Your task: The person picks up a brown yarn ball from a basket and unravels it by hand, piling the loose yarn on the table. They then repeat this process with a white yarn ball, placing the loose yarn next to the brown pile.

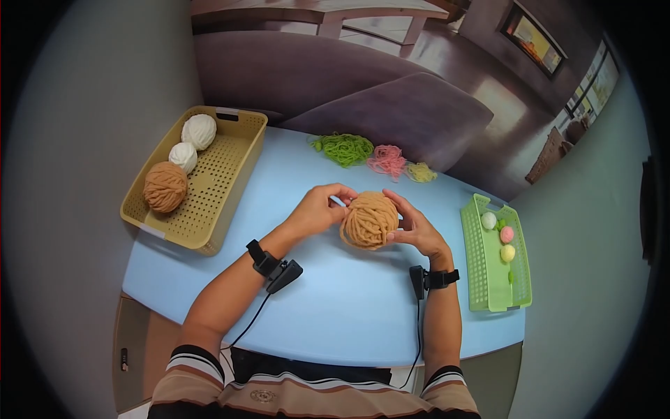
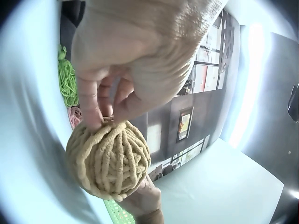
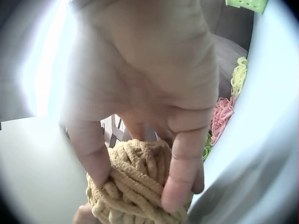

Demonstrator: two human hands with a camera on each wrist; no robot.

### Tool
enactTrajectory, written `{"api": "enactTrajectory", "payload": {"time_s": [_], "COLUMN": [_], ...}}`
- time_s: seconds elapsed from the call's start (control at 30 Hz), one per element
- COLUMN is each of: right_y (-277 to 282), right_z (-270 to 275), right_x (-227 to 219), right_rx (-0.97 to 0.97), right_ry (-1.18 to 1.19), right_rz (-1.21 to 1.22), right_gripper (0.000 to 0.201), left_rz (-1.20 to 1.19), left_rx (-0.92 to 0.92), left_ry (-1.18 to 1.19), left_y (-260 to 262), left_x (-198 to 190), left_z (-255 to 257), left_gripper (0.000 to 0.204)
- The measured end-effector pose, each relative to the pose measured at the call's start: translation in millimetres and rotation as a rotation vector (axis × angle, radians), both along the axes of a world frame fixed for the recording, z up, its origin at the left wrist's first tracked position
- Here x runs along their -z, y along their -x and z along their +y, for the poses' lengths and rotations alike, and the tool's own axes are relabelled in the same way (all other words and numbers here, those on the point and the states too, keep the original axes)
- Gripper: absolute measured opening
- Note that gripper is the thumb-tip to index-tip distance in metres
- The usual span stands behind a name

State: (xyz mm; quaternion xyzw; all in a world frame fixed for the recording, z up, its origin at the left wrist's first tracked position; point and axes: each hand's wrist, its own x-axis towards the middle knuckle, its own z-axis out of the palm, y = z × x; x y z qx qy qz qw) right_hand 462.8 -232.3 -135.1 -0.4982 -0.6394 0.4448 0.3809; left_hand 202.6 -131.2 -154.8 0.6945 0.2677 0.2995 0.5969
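A tan ball of thick yarn (image 1: pixel 370 221) is held between both hands over the middle of the blue table. My right hand (image 1: pixel 419 231) grips its right side, thumb near the front and fingers behind, spread over the strands in the right wrist view. On the opposite side, my left hand (image 1: pixel 322 209) has its fingers curled, and the fingertips (image 2: pixel 93 122) and thumb pinch at the yarn on the ball's surface. Thick strands wrap the ball (image 3: pixel 135 182) in several directions. Its underside is hidden in the head view.
At left, a tan basket (image 1: pixel 237 164) holds two white yarn balls (image 1: pixel 199 132) and a brown one (image 1: pixel 165 187). Loose green yarn (image 1: pixel 343 149), pink yarn (image 1: pixel 387 161) and pale yellow yarn (image 1: pixel 421 172) lie along the back. A green basket (image 1: pixel 481 279) with small balls (image 1: pixel 507 234) stands at right.
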Motion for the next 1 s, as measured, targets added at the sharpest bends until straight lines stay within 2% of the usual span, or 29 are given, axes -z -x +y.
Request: {"api": "enactTrajectory", "payload": {"time_s": [0.1, 0.2, 0.4, 0.7, 1.0], "right_y": [18, 22, 25, 27, 28], "right_z": [0, 7, 4, 4, 4], "right_x": [-1, 9, 3, 0, 3], "right_rx": [0.084, 0.055, 0.084, 0.063, 0.067], "right_ry": [0.052, 0.057, 0.072, 0.072, 0.044], "right_rz": [0.075, -0.061, -0.133, -0.124, -0.126], "right_gripper": [0.1, 0.101, 0.1, 0.099, 0.097], "left_rz": [-0.051, -0.043, 0.019, 0.005, 0.049], "left_rx": [-0.091, -0.062, -0.103, -0.224, -0.312], "left_ry": [0.022, -0.008, -0.132, -0.415, -0.46], "left_y": [4, 4, 2, -3, -7], "left_x": [-12, -1, -1, -2, 2], "left_z": [0, 7, 5, -8, -10], "left_gripper": [0.032, 0.028, 0.023, 0.017, 0.013]}}
